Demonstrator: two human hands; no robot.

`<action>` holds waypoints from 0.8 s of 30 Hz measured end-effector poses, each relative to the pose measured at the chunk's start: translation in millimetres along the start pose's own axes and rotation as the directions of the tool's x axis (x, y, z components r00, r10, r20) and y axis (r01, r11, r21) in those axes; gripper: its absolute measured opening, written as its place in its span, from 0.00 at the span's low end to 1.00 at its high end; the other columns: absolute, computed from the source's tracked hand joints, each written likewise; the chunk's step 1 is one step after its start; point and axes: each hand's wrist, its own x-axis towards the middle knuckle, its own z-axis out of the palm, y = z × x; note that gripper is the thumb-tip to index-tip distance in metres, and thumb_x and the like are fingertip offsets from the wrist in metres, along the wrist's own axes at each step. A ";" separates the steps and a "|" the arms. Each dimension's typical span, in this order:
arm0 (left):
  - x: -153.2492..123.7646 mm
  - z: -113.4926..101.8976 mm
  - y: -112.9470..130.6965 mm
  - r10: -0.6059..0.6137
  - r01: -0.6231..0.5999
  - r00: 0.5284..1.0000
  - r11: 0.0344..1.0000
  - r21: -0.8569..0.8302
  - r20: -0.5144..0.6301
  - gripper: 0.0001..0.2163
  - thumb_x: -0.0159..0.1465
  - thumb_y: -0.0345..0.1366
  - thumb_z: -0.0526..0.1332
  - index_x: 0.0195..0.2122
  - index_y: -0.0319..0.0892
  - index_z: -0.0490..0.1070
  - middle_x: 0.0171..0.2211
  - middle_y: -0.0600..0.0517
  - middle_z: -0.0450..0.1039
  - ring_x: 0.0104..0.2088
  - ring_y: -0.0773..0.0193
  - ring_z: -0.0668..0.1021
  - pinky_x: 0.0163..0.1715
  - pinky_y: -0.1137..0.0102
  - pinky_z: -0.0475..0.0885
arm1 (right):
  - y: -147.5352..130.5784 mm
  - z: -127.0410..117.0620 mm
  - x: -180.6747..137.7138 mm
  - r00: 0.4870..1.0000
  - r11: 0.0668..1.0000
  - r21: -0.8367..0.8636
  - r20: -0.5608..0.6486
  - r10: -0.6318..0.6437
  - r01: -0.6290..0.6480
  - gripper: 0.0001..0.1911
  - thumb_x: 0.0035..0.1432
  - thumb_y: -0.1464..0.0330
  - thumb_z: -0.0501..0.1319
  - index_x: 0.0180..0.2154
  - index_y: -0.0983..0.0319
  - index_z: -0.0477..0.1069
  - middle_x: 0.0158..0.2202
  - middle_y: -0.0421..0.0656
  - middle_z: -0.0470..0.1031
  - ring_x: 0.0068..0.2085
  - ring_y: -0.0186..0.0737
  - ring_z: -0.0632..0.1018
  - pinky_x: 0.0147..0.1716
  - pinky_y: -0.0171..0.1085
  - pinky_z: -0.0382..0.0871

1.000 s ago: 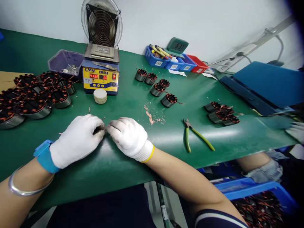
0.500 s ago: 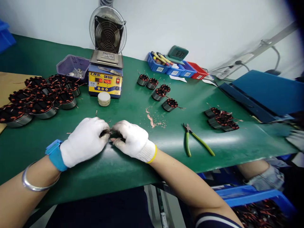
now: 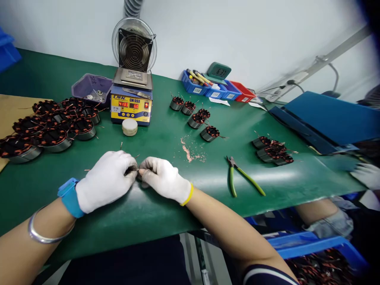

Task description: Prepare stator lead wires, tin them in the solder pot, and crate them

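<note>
My left hand, in a white glove, is curled closed over a wound motor stator that it almost wholly covers. Only thin wire ends poke out past the glove. Close against its fingertips, my right hand, gloved too, has thumb and forefinger pinched on one of the stator's wires. Dark smudges mark the glove fingertips. Several copper-wound stators stand in a cluster on the left, and more stators sit beyond my right hand. Green-handled cutting pliers lie splayed to the right.
A solder pot with a lit display stands behind my hands, a round white tin before it. Copper clippings litter the green mat. Small bins line the wall. A co-worker's gloved hand is at the far right.
My right thumb and forefinger have closed together nearer the left fingertips. The left hand keeps its grip. The view has shifted slightly, and the solder pot's display reads differently.
</note>
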 end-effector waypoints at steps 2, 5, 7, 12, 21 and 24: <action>0.2 0.0 0.4 -0.003 0.003 1.000 1.000 0.001 -0.006 0.09 0.61 0.35 0.53 0.27 0.43 0.69 0.28 0.52 0.71 0.32 0.59 0.71 0.36 0.64 0.64 | 1.4 -4.7 -3.5 0.957 0.879 -0.424 -0.080 -0.277 0.219 0.07 0.61 0.67 0.59 0.41 0.63 0.70 0.40 0.47 0.74 0.39 0.45 0.77 0.36 0.41 0.71; 0.2 0.0 0.4 -0.006 0.006 1.000 1.000 -0.010 -0.012 0.09 0.61 0.36 0.52 0.27 0.43 0.68 0.28 0.52 0.70 0.32 0.59 0.71 0.35 0.64 0.64 | 1.1 -9.8 -6.0 0.877 0.540 -0.763 0.073 -0.475 0.356 0.09 0.64 0.69 0.56 0.44 0.64 0.71 0.44 0.50 0.73 0.41 0.48 0.75 0.39 0.44 0.70; 0.0 0.0 0.1 -0.008 0.007 1.000 1.000 -0.020 -0.012 0.09 0.61 0.36 0.52 0.27 0.43 0.68 0.28 0.52 0.70 0.32 0.59 0.71 0.35 0.64 0.64 | -0.7 -10.4 -5.9 0.871 0.448 -0.813 0.138 -0.472 0.372 0.10 0.66 0.71 0.53 0.44 0.64 0.72 0.43 0.50 0.74 0.40 0.47 0.74 0.38 0.44 0.70; -0.3 0.8 -1.5 -0.003 0.004 1.000 1.000 0.005 -0.013 0.09 0.61 0.36 0.52 0.27 0.44 0.69 0.28 0.52 0.70 0.31 0.59 0.71 0.35 0.64 0.64 | -6.2 -1.4 -2.3 0.974 0.854 -0.485 -0.021 -0.227 0.189 0.06 0.64 0.71 0.55 0.40 0.64 0.70 0.41 0.49 0.75 0.39 0.46 0.77 0.37 0.40 0.72; -0.2 1.0 -0.5 -0.001 0.001 1.000 1.000 0.003 -0.021 0.09 0.61 0.36 0.53 0.27 0.43 0.69 0.28 0.51 0.70 0.31 0.59 0.71 0.35 0.64 0.64 | 2.9 -5.8 -5.5 0.953 0.896 -0.398 -0.141 -0.270 0.195 0.08 0.62 0.65 0.60 0.41 0.63 0.69 0.40 0.47 0.75 0.39 0.44 0.77 0.38 0.39 0.72; -0.1 0.8 -0.7 0.006 -0.006 1.000 1.000 -0.002 -0.022 0.09 0.61 0.36 0.52 0.27 0.43 0.69 0.28 0.51 0.70 0.31 0.59 0.71 0.35 0.64 0.64 | 3.9 -10.6 -7.9 0.862 0.571 -0.735 0.035 -0.506 0.365 0.10 0.64 0.68 0.56 0.45 0.64 0.70 0.45 0.50 0.73 0.43 0.48 0.75 0.44 0.45 0.70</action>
